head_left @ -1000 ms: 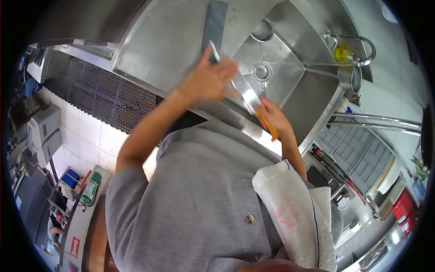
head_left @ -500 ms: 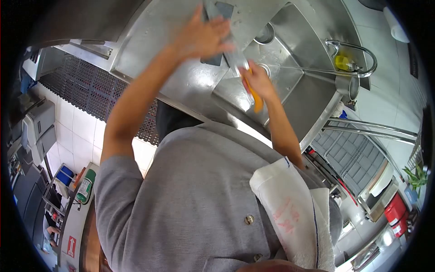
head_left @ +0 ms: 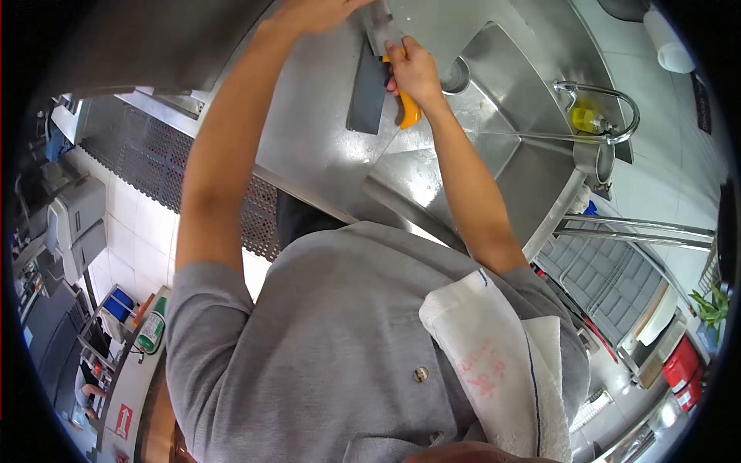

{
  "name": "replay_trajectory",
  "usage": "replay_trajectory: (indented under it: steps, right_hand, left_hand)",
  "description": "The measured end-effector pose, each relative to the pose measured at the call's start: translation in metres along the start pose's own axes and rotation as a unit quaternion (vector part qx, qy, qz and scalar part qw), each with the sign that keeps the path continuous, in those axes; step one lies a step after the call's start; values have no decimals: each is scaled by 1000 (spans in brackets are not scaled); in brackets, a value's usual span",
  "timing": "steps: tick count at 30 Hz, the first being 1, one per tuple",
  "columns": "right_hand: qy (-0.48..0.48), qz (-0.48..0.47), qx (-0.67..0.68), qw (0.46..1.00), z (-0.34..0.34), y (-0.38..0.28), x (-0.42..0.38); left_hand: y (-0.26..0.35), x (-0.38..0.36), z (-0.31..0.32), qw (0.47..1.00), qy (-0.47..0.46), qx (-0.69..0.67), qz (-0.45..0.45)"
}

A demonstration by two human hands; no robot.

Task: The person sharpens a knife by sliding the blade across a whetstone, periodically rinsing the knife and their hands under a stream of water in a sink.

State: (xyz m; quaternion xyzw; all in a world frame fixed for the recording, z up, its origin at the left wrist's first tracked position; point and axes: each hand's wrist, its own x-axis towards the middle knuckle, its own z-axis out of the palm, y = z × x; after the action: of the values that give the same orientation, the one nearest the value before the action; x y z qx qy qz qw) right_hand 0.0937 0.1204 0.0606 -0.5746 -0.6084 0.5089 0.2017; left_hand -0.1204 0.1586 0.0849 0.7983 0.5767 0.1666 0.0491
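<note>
My right hand point(head_left: 417, 76) is wrapped round the yellow handle of a knife point(head_left: 410, 112). The wide metal blade points away from me, over the far end of a dark grey sharpening stone point(head_left: 366, 100). This flat rectangular stone lies on the steel counter point(head_left: 309, 116). At the top edge of the view, my left hand point(head_left: 315, 14) reaches toward the blade with its fingers stretched out; the fingertips and the blade's far end are cut off by the frame.
Right of the stone is a steel sink basin point(head_left: 509, 116) with a curved tap point(head_left: 634, 108) and a yellow bottle point(head_left: 587, 119). A dark perforated mat point(head_left: 147, 147) covers floor to the left. A white towel point(head_left: 486, 347) hangs over my shirt. Another person point(head_left: 89, 390) appears far off at lower left.
Both hands and the knife have moved away from me, toward the top of the view. More of the stone's near end now shows, and my left hand is partly out of frame.
</note>
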Motion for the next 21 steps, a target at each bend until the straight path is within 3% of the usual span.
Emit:
replay_trajectory:
  steps: [2, 3, 4, 5, 6, 7, 9, 10, 12, 13, 15, 16, 21]
  right_hand:
    - [31, -13, 77, 996, -1, 4, -2]
    - [30, -20, 172, 984, -5, 13, -13]
    - [32, -27, 265, 963, -9, 24, -25]
    - [44, -29, 269, 962, -15, 37, -37]
    - [-80, -15, 409, 909, -22, 52, -50]
    - [-203, -7, 531, 823, -26, 64, -63]
    - [-306, 10, 648, 697, -24, 77, -94]
    - [-297, -1, 649, 701, -23, 82, -106]
    - [-397, -33, 697, 597, -19, 93, -126]
    - [-391, -41, 696, 601, -21, 98, -133]
    - [-419, -65, 712, 560, -25, 105, -146]
    - [-422, -67, 724, 542, -26, 108, -152]
    - [-436, -72, 724, 530, -42, 114, -168]
  left_hand:
    - [13, -2, -15, 977, 156, -139, -50]
    - [26, -10, -22, 978, 155, -136, -42]
    - [43, -23, -26, 942, 178, -245, -145]
    - [60, -32, -25, 883, 194, -350, -244]
    - [73, -38, -12, 863, 160, -396, -269]
    - [87, -44, 3, 840, 125, -440, -292]
    - [132, -48, 20, 735, 57, -602, -306]
    - [147, -47, 23, 738, 51, -605, -294]
    - [175, -45, 24, 704, 11, -662, -256]
    - [188, -43, 22, 706, 6, -664, -247]
    - [212, -41, 9, 813, 62, -531, -230]
    - [225, -40, 7, 761, 75, -597, -241]
    - [261, -43, -3, 757, 70, -602, -242]
